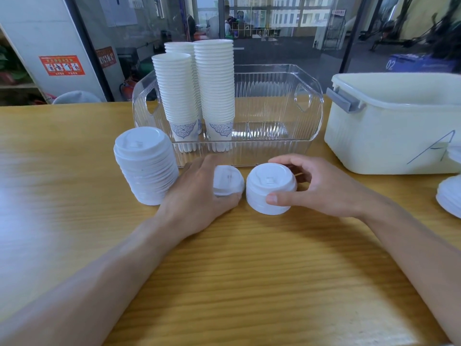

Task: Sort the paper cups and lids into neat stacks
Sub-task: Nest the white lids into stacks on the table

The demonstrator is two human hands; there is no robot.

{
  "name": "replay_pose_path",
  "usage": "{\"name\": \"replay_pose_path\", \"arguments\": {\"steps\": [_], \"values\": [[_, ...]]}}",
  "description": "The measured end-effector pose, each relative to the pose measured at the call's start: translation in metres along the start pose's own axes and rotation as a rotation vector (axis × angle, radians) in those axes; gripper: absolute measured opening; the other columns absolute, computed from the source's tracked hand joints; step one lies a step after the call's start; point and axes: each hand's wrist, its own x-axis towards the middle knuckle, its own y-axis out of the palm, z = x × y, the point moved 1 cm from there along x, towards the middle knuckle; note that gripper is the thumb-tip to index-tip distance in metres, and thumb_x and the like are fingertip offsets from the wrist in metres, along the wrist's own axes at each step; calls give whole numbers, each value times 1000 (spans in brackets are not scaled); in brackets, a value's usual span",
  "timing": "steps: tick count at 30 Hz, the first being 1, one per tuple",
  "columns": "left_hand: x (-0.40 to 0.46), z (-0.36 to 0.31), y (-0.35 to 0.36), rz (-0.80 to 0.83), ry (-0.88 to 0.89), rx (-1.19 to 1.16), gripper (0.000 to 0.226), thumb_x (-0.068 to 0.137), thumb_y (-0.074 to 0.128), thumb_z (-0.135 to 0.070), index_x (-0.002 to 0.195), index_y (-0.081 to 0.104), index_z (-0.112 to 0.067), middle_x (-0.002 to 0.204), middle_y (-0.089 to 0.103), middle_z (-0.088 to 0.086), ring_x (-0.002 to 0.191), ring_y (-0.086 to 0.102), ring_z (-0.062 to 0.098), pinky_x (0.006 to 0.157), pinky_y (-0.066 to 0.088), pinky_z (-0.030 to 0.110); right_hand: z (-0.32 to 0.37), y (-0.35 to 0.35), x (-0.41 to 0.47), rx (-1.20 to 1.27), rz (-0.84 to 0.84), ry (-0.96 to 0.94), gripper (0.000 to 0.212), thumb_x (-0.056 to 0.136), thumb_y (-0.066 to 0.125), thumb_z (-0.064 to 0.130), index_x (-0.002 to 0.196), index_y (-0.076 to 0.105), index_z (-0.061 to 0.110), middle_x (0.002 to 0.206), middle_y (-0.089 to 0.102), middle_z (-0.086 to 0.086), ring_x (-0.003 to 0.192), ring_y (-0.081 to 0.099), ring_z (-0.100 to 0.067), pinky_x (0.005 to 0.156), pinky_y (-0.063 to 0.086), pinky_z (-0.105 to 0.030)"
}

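On the wooden table, my left hand (197,196) curls round a short stack of white lids (228,181). Just to its right, my right hand (316,188) grips a second small lid stack (270,188) between thumb and fingers. A taller stack of white lids (146,166) stands left of my left hand. Behind them, three tall stacks of white paper cups (214,88) with blue patterns stand in the left part of a clear plastic bin (274,101).
A cream plastic tub (389,128) with a grey handle and a pen mark stands at the right. More white lids (451,196) lie at the right edge, below the tub. A glass wall runs behind the table.
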Motion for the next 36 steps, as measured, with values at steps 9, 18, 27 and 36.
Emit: {"name": "replay_pose_path", "arguments": {"steps": [9, 18, 27, 36], "values": [[2, -7, -2, -55, 128, -646, 76, 74, 81, -41, 140, 47, -26, 131, 62, -12, 130, 58, 8, 112, 48, 40, 2, 5, 0, 129, 62, -35, 61, 77, 90, 25, 132, 64, 32, 123, 73, 15, 117, 68, -4, 107, 52, -38], [2, -10, 1, 189, 201, -639, 75, 79, 77, -20, 147, 46, -28, 149, 54, -15, 142, 44, -2, 121, 38, 40, -3, 12, 2, 187, 115, -41, 86, 72, 93, 37, 147, 53, 27, 137, 67, 11, 129, 61, -3, 112, 49, -38], [3, -6, 11, 144, 127, -561, 82, 71, 89, -51, 141, 52, -28, 133, 63, -19, 130, 54, -6, 107, 46, 20, -4, 15, 2, 112, 67, -15, 111, 62, 95, 54, 155, 39, 35, 143, 60, 20, 135, 50, 8, 118, 42, -36], [6, -3, 6, 308, 177, -591, 72, 81, 82, -32, 145, 51, -27, 136, 64, -8, 130, 60, 13, 112, 48, 44, -2, 17, 1, 62, 61, -62, 109, 60, 96, 55, 153, 43, 34, 142, 58, 25, 133, 54, 4, 116, 43, -35]]}}
